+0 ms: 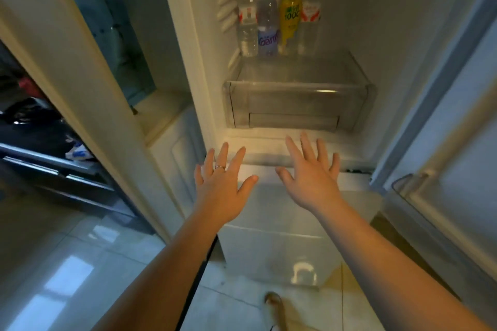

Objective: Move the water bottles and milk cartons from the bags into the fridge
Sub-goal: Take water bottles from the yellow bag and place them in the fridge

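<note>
Both hands are out in front, and neither one is carrying anything. The left hand is spread wide with its fingers straight and fanned, a ring on one of them. The right hand is near it, just as flat and splayed, back of the hand up. Their thumbs point toward each other with a gap between. Both hover in front of the white ledge at the foot of the open fridge; whether the fingertips touch it, I can't tell.

Just above the fingers sits a clear drawer, pushed in. On the shelf over it, four bottles stand upright in a tight row at the back. From the left there's a red-labelled clear bottle, a purple-capped bottle, a yellow bottle, and a second red-labelled clear bottle.

The fridge door stands open on the right. Below the hands is a white lower compartment front. Pale floor tiles shine at lower left, and a foot shows at the bottom edge.
</note>
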The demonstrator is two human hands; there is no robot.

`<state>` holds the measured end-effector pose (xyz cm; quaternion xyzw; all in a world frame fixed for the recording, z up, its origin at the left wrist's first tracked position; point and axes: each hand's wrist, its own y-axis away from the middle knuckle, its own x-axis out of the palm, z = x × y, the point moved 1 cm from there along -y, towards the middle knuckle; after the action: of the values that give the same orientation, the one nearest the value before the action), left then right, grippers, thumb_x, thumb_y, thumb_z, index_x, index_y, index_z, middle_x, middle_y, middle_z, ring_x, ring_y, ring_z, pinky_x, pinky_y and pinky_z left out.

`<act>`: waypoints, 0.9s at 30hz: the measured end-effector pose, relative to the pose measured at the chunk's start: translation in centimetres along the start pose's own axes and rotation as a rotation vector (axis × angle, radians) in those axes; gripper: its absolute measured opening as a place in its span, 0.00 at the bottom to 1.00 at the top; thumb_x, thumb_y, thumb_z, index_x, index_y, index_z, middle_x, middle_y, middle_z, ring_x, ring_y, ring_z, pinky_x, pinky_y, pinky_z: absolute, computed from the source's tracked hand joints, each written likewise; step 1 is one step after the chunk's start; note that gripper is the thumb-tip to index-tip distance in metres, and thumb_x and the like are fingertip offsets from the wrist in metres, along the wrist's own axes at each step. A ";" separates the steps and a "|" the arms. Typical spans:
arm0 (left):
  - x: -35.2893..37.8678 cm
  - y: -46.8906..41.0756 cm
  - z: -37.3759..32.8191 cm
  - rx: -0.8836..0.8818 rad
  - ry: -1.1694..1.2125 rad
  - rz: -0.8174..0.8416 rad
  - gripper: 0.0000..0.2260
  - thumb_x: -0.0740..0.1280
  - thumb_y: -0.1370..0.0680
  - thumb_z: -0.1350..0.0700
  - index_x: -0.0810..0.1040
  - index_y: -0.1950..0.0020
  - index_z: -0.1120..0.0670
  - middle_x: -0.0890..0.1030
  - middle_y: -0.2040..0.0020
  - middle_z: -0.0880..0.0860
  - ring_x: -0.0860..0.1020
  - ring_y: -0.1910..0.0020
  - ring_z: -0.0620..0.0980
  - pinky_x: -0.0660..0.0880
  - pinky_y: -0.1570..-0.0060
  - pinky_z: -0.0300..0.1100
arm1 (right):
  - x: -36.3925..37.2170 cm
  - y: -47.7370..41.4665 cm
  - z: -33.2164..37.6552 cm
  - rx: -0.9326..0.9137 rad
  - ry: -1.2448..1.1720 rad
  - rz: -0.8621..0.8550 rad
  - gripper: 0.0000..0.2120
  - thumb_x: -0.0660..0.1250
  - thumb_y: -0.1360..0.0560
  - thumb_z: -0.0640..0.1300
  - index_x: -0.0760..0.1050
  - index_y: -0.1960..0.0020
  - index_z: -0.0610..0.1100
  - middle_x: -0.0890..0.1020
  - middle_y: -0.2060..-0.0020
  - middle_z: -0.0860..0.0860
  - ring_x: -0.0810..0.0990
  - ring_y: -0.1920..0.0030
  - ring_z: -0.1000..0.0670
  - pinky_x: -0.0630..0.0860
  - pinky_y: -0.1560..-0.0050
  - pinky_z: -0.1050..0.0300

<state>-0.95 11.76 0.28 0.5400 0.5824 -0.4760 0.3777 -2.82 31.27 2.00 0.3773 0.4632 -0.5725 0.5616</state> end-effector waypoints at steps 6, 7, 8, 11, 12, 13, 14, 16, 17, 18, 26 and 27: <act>0.3 8.4 0.1 -0.025 0.044 0.040 0.31 0.49 0.21 0.32 0.46 0.21 0.39 0.43 0.19 0.48 0.42 0.21 0.55 0.43 0.25 0.59 | 1.3 9.3 0.1 -0.053 -0.025 -0.020 0.31 0.54 0.20 0.61 0.47 0.21 0.58 0.45 0.20 0.53 0.43 0.21 0.43 0.43 0.26 0.36; 0.6 9.7 0.0 -0.021 0.053 0.038 0.31 0.48 0.21 0.32 0.47 0.21 0.39 0.44 0.19 0.48 0.43 0.21 0.55 0.44 0.25 0.59 | 1.7 10.7 0.0 -0.067 -0.021 -0.030 0.31 0.55 0.20 0.61 0.49 0.21 0.57 0.48 0.20 0.52 0.45 0.21 0.42 0.44 0.26 0.36; 1.0 11.1 -0.1 -0.013 0.068 0.032 0.31 0.48 0.22 0.31 0.48 0.21 0.39 0.46 0.19 0.48 0.44 0.21 0.55 0.45 0.24 0.59 | 2.2 12.1 -0.3 -0.075 -0.021 -0.041 0.30 0.55 0.21 0.60 0.52 0.21 0.56 0.50 0.20 0.52 0.47 0.22 0.42 0.47 0.26 0.36; 2.5 15.7 -0.6 -0.010 0.147 0.037 0.33 0.47 0.24 0.30 0.52 0.21 0.41 0.52 0.19 0.48 0.48 0.21 0.54 0.50 0.24 0.60 | 3.7 16.4 -1.4 -0.062 -0.022 -0.014 0.29 0.55 0.22 0.59 0.58 0.23 0.54 0.57 0.22 0.52 0.53 0.22 0.42 0.52 0.27 0.37; 3.1 17.2 -0.8 -0.018 0.160 0.046 0.32 0.47 0.24 0.30 0.53 0.21 0.41 0.53 0.20 0.47 0.49 0.21 0.54 0.51 0.24 0.60 | 4.2 17.8 -1.9 -0.056 -0.021 0.001 0.29 0.56 0.22 0.59 0.59 0.23 0.54 0.58 0.22 0.52 0.55 0.23 0.43 0.53 0.27 0.37; 3.7 18.6 -1.1 -0.029 0.172 0.062 0.32 0.48 0.24 0.30 0.53 0.22 0.40 0.53 0.20 0.47 0.49 0.21 0.54 0.51 0.24 0.60 | 4.6 19.2 -2.5 -0.052 -0.022 0.009 0.28 0.57 0.23 0.58 0.61 0.24 0.53 0.60 0.23 0.52 0.57 0.23 0.43 0.54 0.28 0.37; 4.4 20.2 -1.4 -0.045 0.185 0.086 0.32 0.50 0.23 0.31 0.53 0.22 0.40 0.53 0.20 0.47 0.48 0.21 0.53 0.50 0.24 0.59 | 5.0 20.8 -3.1 -0.049 -0.026 0.014 0.27 0.58 0.23 0.57 0.63 0.25 0.53 0.63 0.24 0.51 0.59 0.24 0.43 0.56 0.28 0.37; 5.7 23.1 -2.3 -0.065 0.199 0.144 0.30 0.51 0.22 0.32 0.53 0.22 0.39 0.52 0.19 0.46 0.47 0.21 0.52 0.47 0.25 0.58 | 5.4 23.8 -4.5 -0.047 -0.030 0.028 0.26 0.58 0.23 0.56 0.65 0.26 0.52 0.65 0.25 0.51 0.61 0.25 0.43 0.58 0.29 0.37; 6.3 24.5 -2.9 -0.065 0.195 0.165 0.30 0.51 0.22 0.32 0.53 0.22 0.40 0.52 0.19 0.46 0.46 0.21 0.52 0.46 0.25 0.57 | 5.6 25.2 -5.3 -0.048 -0.027 0.047 0.26 0.59 0.23 0.56 0.65 0.26 0.52 0.65 0.25 0.51 0.61 0.25 0.43 0.58 0.29 0.38; 6.9 26.0 -3.7 -0.060 0.189 0.178 0.30 0.51 0.22 0.32 0.54 0.22 0.40 0.52 0.20 0.46 0.46 0.21 0.52 0.45 0.25 0.57 | 5.8 26.8 -6.1 -0.050 -0.024 0.072 0.25 0.59 0.22 0.55 0.64 0.26 0.53 0.64 0.25 0.52 0.59 0.25 0.44 0.57 0.28 0.39; 10.2 37.7 -12.6 -0.070 0.134 0.272 0.34 0.44 0.25 0.29 0.56 0.22 0.41 0.54 0.20 0.48 0.46 0.21 0.52 0.46 0.25 0.56 | 5.3 39.0 -13.9 -0.072 -0.015 0.157 0.25 0.61 0.23 0.55 0.64 0.26 0.54 0.67 0.26 0.53 0.62 0.26 0.45 0.58 0.29 0.42; 10.5 39.1 -14.0 -0.079 0.126 0.290 0.35 0.43 0.26 0.29 0.56 0.22 0.41 0.54 0.19 0.48 0.46 0.20 0.52 0.46 0.24 0.56 | 5.0 40.5 -15.2 -0.076 -0.020 0.157 0.25 0.62 0.23 0.55 0.64 0.27 0.53 0.67 0.27 0.53 0.61 0.26 0.45 0.57 0.29 0.42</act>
<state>37.36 26.64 -11.84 0.6320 0.5392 -0.3583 0.4260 35.61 46.68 -11.40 0.3853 0.4480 -0.5123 0.6232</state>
